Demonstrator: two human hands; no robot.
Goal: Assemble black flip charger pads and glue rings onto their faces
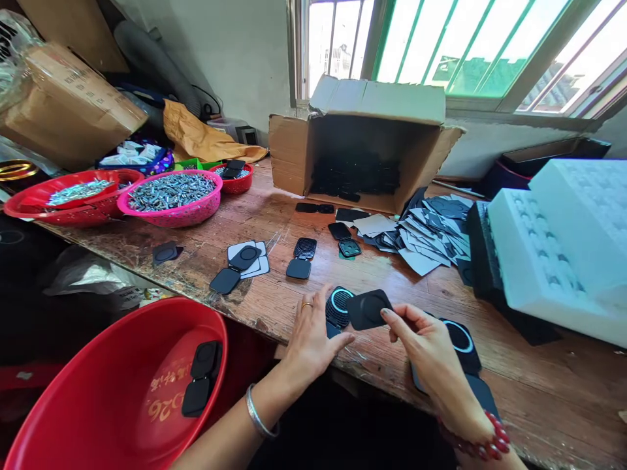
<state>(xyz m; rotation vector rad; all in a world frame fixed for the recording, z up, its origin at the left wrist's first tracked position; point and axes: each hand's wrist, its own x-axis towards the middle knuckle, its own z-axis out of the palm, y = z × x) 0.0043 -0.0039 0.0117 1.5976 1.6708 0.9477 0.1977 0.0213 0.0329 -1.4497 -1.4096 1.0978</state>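
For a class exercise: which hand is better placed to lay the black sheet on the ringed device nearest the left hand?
Probably the right hand: its fingers pinch the black sheet by its edge, close to the ringed device. The left hand, thumb spread, holds no sheet.

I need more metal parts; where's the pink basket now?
The head view shows the pink basket at left on the table, between a large red basket (left) and a small red bowl (right).
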